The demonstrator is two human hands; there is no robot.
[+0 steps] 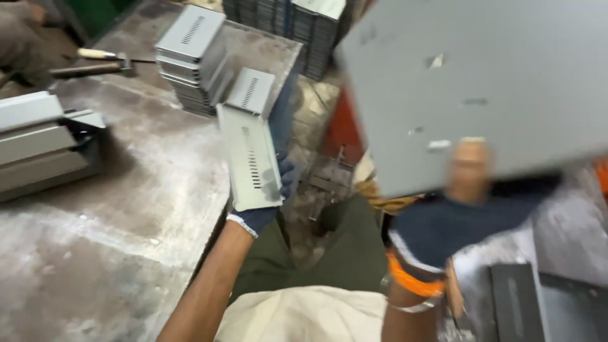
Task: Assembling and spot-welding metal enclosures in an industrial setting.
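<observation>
Left hand (271, 201), dark glove, grips one bent grey vented metal cover (248, 136) by lower end, over surface (114, 209) edge. Right hand (453, 218), dark glove, thumb clamped on one large flat grey panel (481, 82), blurred, at 2 o'clock. One stack of vented covers (193, 57) at 11 o'clock of left hand. One grey machine (41, 142) at 9 o'clock. One hammer (104, 62) at 10 o'clock.

Left hand (269, 196), in a dark glove with a white cuff, is raised on a bare forearm that rises from the lower edge, its fingers closed in a grip with the thumb lying forward. Right hand (453, 218), in a dark glove with an orange cuff, is lifted close to the camera and blurred, a bare thumb tip pointing upward, with a thin bangle on the wrist.
</observation>
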